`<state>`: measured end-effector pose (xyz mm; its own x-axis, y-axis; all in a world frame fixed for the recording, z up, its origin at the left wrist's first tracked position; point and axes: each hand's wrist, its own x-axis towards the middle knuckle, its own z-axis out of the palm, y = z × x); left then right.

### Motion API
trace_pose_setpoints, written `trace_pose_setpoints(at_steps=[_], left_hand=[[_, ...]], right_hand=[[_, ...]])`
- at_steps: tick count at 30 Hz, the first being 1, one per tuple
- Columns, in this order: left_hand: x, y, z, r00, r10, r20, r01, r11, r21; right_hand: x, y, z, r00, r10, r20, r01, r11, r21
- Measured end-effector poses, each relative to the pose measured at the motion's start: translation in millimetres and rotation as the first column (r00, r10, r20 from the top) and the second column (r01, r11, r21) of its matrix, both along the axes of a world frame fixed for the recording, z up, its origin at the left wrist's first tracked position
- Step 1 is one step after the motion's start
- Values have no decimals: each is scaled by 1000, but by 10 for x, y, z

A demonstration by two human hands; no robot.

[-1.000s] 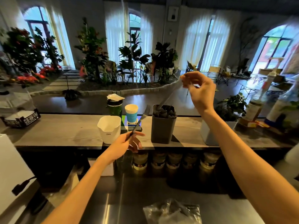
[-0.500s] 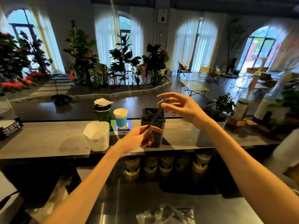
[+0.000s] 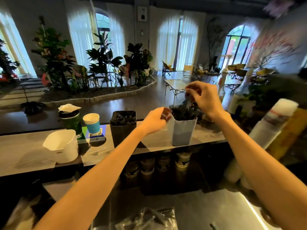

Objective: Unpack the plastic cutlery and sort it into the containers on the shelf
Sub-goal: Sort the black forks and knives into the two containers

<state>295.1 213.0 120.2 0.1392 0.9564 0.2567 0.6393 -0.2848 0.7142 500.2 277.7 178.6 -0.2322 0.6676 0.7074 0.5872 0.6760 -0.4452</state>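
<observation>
A white container (image 3: 181, 131) stands on the wooden shelf (image 3: 29, 153) and holds several black plastic forks. Just above it, my right hand (image 3: 205, 98) pinches a black cutlery piece (image 3: 186, 101) whose lower end sits among those forks. My left hand (image 3: 156, 121) hovers at the container's left rim with its fingers curled. A pale glint shows between them, too blurred to identify. To the left stand a dark container (image 3: 123, 131) full of black cutlery and a white tub (image 3: 62, 146) with nothing visible inside. A clear bag of cutlery (image 3: 147, 218) lies on the steel counter (image 3: 207, 211) below.
A paper cup (image 3: 91, 122) and a green lidded cup (image 3: 71, 117) stand behind the tub. Bottles (image 3: 235, 98) and a stack of cups (image 3: 272, 123) crowd the right end of the shelf. Jars (image 3: 182, 159) line the space under the shelf.
The view swung right, onto the white fork container. The cutlery piece passed from my left hand to my right, which now holds it over that container. My left hand moved to the container's rim.
</observation>
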Motion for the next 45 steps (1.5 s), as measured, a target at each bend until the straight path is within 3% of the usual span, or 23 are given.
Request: trace_pose_setpoints(at_steps=[3, 5, 7, 9, 10, 12, 14, 15, 16, 17, 19, 20, 21, 23, 27, 30, 32, 34, 37, 41, 45], left_hand=[[88, -30, -127, 999, 43, 11, -43, 999, 12], [81, -128, -237, 997, 72, 29, -71, 997, -30], [46, -288, -325, 997, 71, 24, -69, 997, -46], [2, -501, -424, 996, 67, 54, -65, 997, -47], [-18, -641, -514, 995, 60, 81, -55, 997, -61], [-27, -944, -763, 988, 20, 153, 0, 991, -130], [-1, -1289, -1147, 971, -63, 230, 133, 943, -305], [19, -1466, -1380, 962, -123, 242, 216, 886, -411], [35, -1642, -1635, 957, -198, 213, 281, 813, -510], [47, -1811, -1908, 952, -274, 137, 300, 746, -595], [91, -2094, -2427, 924, -383, 18, 272, 623, -734], [109, -2200, -2696, 919, -395, -10, 229, 554, -800], [141, -2279, -2880, 912, -400, -88, 142, 509, -849], [199, -2356, -3160, 884, -352, -307, -68, 552, -831], [146, -2202, -3304, 795, -62, -603, -357, 757, -548], [38, -1975, -3159, 746, 42, -664, -390, 836, -385], [-15, -1809, -3038, 700, 38, -713, -384, 862, -330], [-71, -1656, -2944, 656, 19, -754, -373, 877, -302], [-150, -1517, -2914, 641, -10, -767, -348, 887, -303], [-212, -1420, -3006, 667, -121, -735, -309, 852, -422], [-269, -1315, -3059, 723, -135, -677, -292, 829, -477]], right_hand=[[-40, 270, -344, 991, -60, 121, 70, 994, -79], [-73, 373, -559, 957, -69, 282, 96, 992, -82], [-108, 388, -730, 827, -131, 547, 150, 989, 10], [-124, 345, -860, 673, -229, 703, 210, 971, 115], [-123, 279, -926, 658, -265, 705, 232, 962, 144], [-101, 16, -1096, 807, -274, 522, 228, 962, 153], [-102, -408, -1361, 947, -175, 271, 135, 978, 160], [-105, -655, -1570, 980, -43, 194, 30, 997, 70], [-109, -926, -1794, 984, 113, 135, -95, 987, -133], [-115, -1189, -2085, 965, 246, 86, -192, 895, -403], [-118, -1684, -2710, 873, 477, 103, -167, 489, -856], [-108, -1901, -3060, 789, 587, 183, -42, 348, -936], [-119, -2086, -3387, 704, 666, 245, 64, 285, -956], [-210, -2340, -3841, 644, 674, 361, 171, 332, -927], [-388, -2409, -3999, 745, 468, 476, 290, 416, -862], [-404, -2272, -3885, 867, 299, 399, 195, 533, -823], [-416, -2157, -3762, 858, 238, 455, 177, 695, -697], [-418, -1997, -3683, 868, 178, 464, 167, 775, -609], [-460, -1718, -3664, 898, 219, 382, 84, 766, -637], [-658, -1562, -3813, 753, 464, 467, 158, 562, -812], [-782, -1509, -4022, 689, 437, 577, 232, 622, -748]])
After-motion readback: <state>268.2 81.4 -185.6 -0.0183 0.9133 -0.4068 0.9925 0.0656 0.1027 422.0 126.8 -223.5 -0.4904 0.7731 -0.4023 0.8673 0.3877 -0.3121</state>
